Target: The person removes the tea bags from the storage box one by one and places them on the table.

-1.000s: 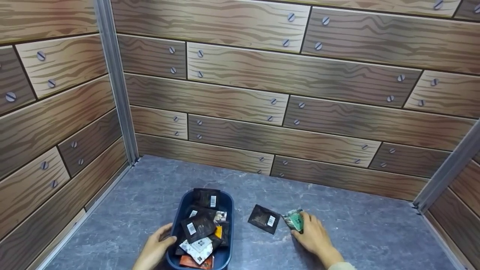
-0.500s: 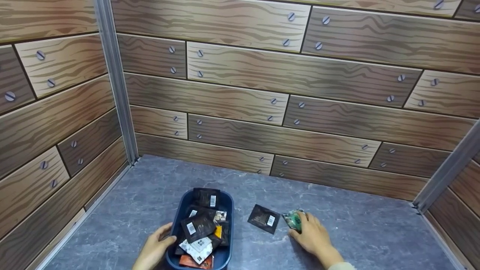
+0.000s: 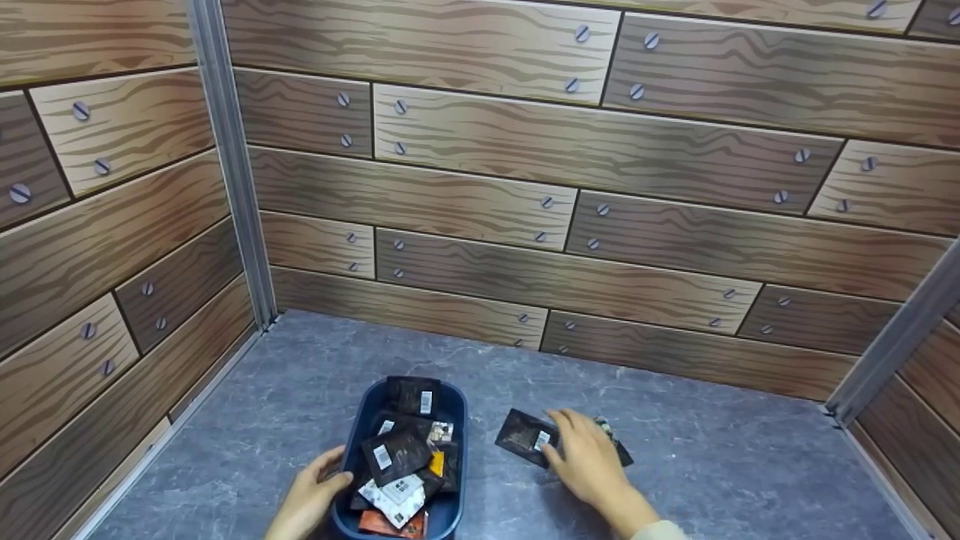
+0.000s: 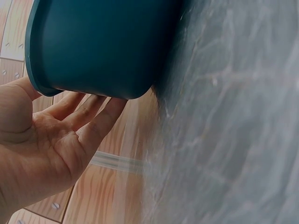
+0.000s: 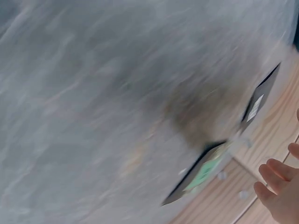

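A dark blue oblong plastic bin [image 3: 460, 480] holds several small flat packets, mostly black, with a white one [image 3: 397, 496] and a red one [image 3: 394, 523]. My left hand [image 3: 311, 491] holds its left side, thumb at the rim and fingers against the outer wall [image 4: 107, 51]. My right hand [image 3: 589, 457] holds nothing and is over the table, partly covering a black packet [image 3: 520, 435] with a white barcode label. Beneath it, partly hidden, lies a green-patterned packet with dark edges [image 3: 624, 454]; its green face [image 5: 203, 175] shows in the right wrist view.
The grey marbled tabletop [image 3: 720, 465] stretches around the bin and packets. Wood-plank-patterned walls [image 3: 480, 172] enclose it at the back and sides, joined by metal corner posts [image 3: 240, 172].
My right hand has let go of the green-patterned packet and moved left toward the barcode-labelled black packet. The left hand and the bin have stayed in place.
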The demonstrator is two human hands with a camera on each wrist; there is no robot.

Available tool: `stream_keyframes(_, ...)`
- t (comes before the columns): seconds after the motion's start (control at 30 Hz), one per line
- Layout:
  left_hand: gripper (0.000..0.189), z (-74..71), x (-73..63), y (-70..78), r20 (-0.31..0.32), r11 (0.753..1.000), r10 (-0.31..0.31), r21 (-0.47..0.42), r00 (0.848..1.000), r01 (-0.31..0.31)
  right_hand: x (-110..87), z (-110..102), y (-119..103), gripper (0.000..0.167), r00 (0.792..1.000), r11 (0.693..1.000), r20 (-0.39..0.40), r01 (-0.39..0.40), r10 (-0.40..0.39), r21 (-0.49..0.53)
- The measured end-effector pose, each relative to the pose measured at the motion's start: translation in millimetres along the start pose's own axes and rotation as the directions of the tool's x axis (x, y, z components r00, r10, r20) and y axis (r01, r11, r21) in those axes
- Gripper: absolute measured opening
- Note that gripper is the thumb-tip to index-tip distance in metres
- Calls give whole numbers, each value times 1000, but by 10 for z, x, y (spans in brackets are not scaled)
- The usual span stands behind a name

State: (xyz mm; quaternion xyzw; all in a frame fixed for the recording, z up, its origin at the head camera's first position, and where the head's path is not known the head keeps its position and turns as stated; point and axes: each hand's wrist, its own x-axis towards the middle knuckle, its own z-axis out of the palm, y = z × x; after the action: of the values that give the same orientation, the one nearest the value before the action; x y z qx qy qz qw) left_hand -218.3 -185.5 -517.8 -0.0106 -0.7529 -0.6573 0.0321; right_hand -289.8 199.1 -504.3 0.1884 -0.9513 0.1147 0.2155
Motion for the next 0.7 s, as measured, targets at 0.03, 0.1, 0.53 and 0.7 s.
stream_keyframes(0.03, 50, 1, 0, -1, 0, 1000, 0, 0, 1000, 0, 17, -8, -44, 49, 1000, 1000, 15, 7, -7, 3)
stream_keyframes(0.1, 50, 2, 0, 1, -3, 1000, -1, 5, 1000, 1, 52, -23, -134, 49, 999, 1000, 51, 18, -19, 13)
stream_keyframes(0.53, 46, 17, 11, 12, -48, 996, -24, 79, 999, 28, 309, 32, -760, 48, 979, 980, 57, 199, -198, -1)
stream_keyframes(0.7, 46, 18, 9, 15, -47, 996, -20, 87, 999, 24, 360, 66, -1026, 48, 966, 968, 71, 250, -249, -6)
